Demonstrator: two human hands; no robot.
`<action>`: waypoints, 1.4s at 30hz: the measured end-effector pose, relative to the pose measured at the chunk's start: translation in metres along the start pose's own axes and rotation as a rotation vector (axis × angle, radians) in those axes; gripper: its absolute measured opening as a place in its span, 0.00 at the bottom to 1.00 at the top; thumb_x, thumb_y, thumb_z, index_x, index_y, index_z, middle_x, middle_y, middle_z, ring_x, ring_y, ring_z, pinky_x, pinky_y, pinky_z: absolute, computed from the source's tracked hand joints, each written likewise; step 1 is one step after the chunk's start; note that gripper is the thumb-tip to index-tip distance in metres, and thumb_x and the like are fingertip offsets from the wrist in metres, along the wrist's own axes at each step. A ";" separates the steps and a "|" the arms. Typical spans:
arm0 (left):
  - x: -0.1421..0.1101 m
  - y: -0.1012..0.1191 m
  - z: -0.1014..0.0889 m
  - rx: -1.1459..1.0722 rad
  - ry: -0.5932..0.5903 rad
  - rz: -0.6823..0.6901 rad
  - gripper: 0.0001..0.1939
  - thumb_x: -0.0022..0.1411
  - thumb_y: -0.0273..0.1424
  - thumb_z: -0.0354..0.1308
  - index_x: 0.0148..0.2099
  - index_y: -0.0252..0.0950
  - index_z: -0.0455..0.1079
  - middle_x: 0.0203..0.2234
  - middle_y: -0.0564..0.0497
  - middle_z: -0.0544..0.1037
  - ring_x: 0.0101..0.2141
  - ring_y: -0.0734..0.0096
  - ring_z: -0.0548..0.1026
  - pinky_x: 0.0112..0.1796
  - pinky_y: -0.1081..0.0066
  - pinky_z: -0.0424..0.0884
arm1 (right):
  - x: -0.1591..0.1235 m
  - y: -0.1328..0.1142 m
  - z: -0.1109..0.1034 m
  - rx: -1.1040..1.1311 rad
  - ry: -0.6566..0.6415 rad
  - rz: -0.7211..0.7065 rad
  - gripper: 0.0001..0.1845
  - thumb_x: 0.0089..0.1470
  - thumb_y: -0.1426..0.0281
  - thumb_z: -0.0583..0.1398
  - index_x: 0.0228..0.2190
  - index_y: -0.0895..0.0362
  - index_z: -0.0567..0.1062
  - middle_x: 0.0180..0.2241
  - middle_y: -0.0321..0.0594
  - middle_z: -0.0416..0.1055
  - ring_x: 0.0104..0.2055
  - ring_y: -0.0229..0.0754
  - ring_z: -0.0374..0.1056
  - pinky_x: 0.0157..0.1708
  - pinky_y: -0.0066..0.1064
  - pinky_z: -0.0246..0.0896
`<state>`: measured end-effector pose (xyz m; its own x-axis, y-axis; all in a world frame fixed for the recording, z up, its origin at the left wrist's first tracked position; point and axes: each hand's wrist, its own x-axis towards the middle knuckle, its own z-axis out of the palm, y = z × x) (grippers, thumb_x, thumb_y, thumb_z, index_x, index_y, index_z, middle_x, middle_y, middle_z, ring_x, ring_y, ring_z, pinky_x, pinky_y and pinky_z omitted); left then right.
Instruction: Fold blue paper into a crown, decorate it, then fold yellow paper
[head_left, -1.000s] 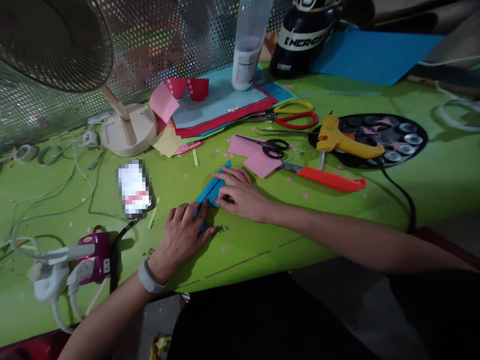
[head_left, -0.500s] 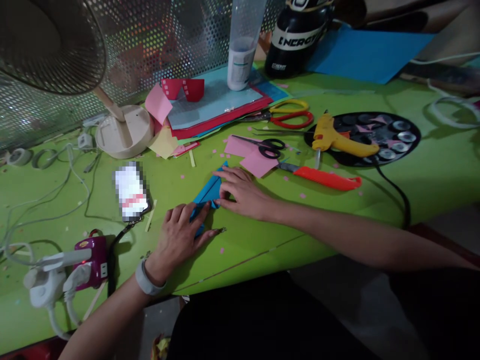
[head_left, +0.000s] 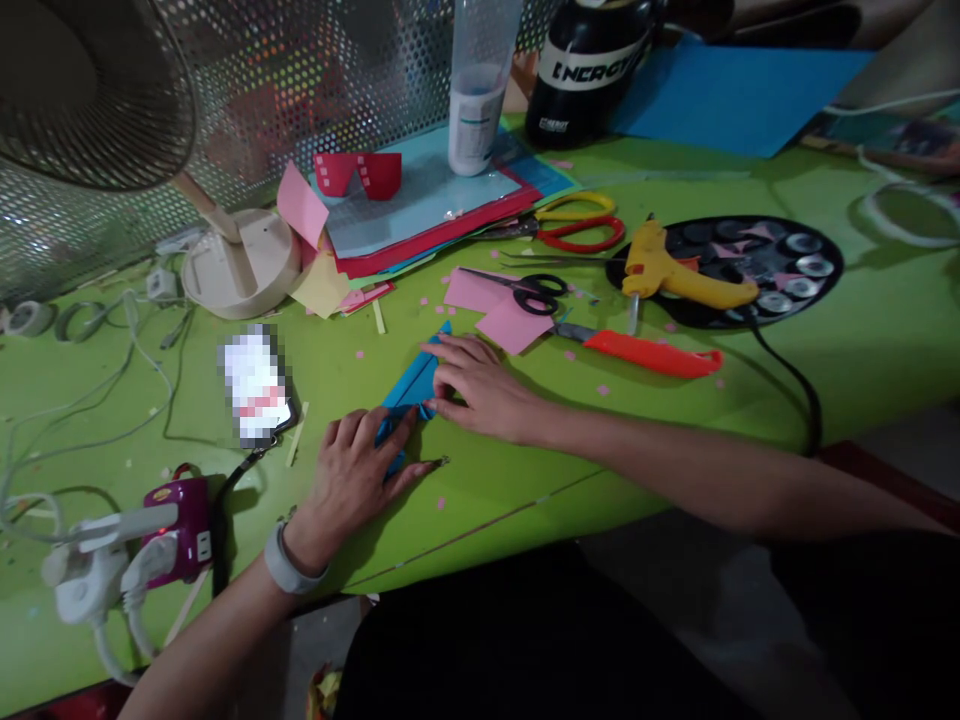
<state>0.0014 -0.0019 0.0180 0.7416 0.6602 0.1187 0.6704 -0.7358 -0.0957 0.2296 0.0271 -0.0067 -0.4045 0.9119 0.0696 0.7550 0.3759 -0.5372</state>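
A folded strip of blue paper (head_left: 414,384) lies slantwise on the green table under both hands. My left hand (head_left: 358,458) rests palm down on its lower end, fingers laid out over the paper and thumb stretched along the table. My right hand (head_left: 480,385) touches the upper part, its index finger reaching near the top tip and its thumb by a small fold at the right edge. The fingers of this hand are spread. Part of the paper is hidden beneath the hands. Pink paper pieces (head_left: 513,326) and black scissors (head_left: 541,292) lie just beyond my right hand.
Right of the hands are an orange-handled cutter (head_left: 652,354) and a yellow glue gun (head_left: 660,270) on a black palette (head_left: 806,240). A phone (head_left: 259,385), purple power adapter (head_left: 176,530) and cables are left. A fan (head_left: 240,265), bottle (head_left: 476,120) and black jar (head_left: 581,85) stand behind.
Both hands keep nearly the same place on the blue paper. The whole view has shifted slightly, with the things at the back appearing a little further left.
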 end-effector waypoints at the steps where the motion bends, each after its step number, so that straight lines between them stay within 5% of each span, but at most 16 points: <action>1: 0.000 0.000 0.000 0.000 0.000 0.000 0.29 0.68 0.51 0.48 0.61 0.40 0.67 0.47 0.42 0.73 0.43 0.54 0.69 0.40 0.60 0.64 | 0.000 0.000 0.000 -0.002 -0.002 0.000 0.08 0.58 0.65 0.60 0.29 0.55 0.72 0.63 0.44 0.60 0.69 0.54 0.47 0.65 0.55 0.43; 28: 0.000 -0.007 0.001 0.000 -0.027 0.031 0.30 0.66 0.54 0.48 0.62 0.43 0.66 0.47 0.44 0.73 0.43 0.56 0.69 0.41 0.60 0.66 | 0.001 0.002 0.002 0.011 -0.003 -0.006 0.09 0.57 0.65 0.60 0.28 0.55 0.70 0.64 0.43 0.59 0.69 0.55 0.46 0.65 0.54 0.44; 42: 0.000 -0.006 0.002 -0.002 -0.023 0.029 0.31 0.66 0.56 0.45 0.61 0.43 0.66 0.46 0.44 0.73 0.42 0.57 0.70 0.40 0.61 0.66 | 0.000 -0.010 -0.004 0.001 -0.070 0.032 0.10 0.53 0.62 0.62 0.28 0.55 0.70 0.66 0.45 0.54 0.70 0.57 0.41 0.65 0.58 0.36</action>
<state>-0.0024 0.0033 0.0168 0.7612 0.6418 0.0928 0.6484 -0.7551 -0.0965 0.2241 0.0236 0.0016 -0.4149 0.9099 -0.0064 0.7679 0.3464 -0.5389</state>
